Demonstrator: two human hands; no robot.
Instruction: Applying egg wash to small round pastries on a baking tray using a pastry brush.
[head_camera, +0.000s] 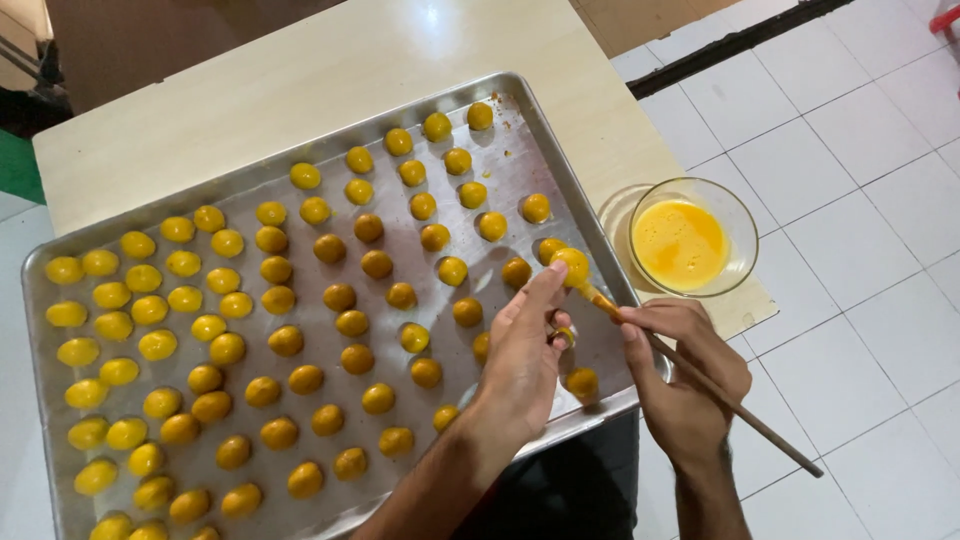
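A metal baking tray (300, 180) lies on a pale table, filled with several rows of small round yellow-orange dough balls (340, 297). My left hand (525, 355) rests over the tray's right part and pinches one ball (573, 263) between thumb and fingertips. My right hand (685, 375) grips a thin wooden-handled brush (720, 390) whose tip touches that held ball. Balls on the left look paler yellow, those in the middle and right are darker and glossy.
A clear glass bowl (740, 225) of beaten yellow egg stands on the table's right edge beside the tray. White floor tiles (860, 300) lie to the right. The table (300, 70) extends beyond the tray's far side.
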